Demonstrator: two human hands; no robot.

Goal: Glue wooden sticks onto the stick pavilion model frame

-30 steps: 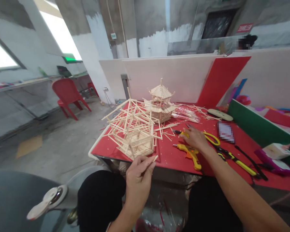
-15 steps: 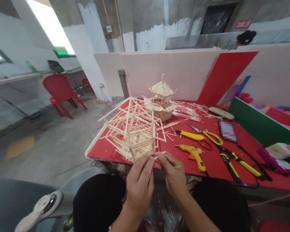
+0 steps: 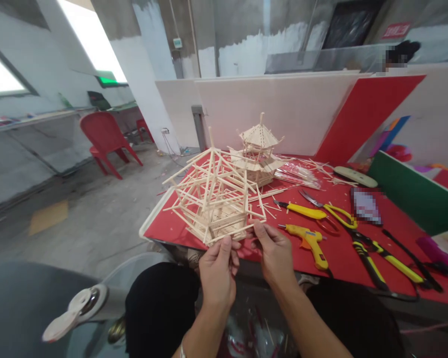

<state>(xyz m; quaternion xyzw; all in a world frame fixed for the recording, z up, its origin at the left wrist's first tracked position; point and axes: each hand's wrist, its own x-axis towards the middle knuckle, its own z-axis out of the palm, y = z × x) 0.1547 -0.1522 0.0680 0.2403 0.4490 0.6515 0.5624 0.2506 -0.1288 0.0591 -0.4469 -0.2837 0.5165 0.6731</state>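
A thin wooden stick (image 3: 243, 230) lies slantwise between my hands, in front of the open-framed pavilion model (image 3: 212, 176). My left hand (image 3: 217, 273) pinches it near its lower left part, thumb on top. Toward its upper right end, the thumb and fingers of my right hand (image 3: 277, 253) close on it. The model has a lattice of bare roof sticks, a central spike and a slatted floor. Its near edge is just beyond my fingers; whether the stick touches it, I cannot tell.
Behind stands a second wooden pavilion (image 3: 260, 151) with a covered roof. Right of my hands lie a yellow glue gun (image 3: 309, 241), yellow-handled pliers (image 3: 338, 214), a yellow-handled cutter (image 3: 304, 211) and black-and-yellow cutters (image 3: 371, 256). Loose sticks (image 3: 298, 175) lie on the red tabletop (image 3: 261, 256).
My hands have moved slightly up and apart, so a longer span of the stick shows between them, in front of the model. The whole view has shifted, with the scene sliding to the right.
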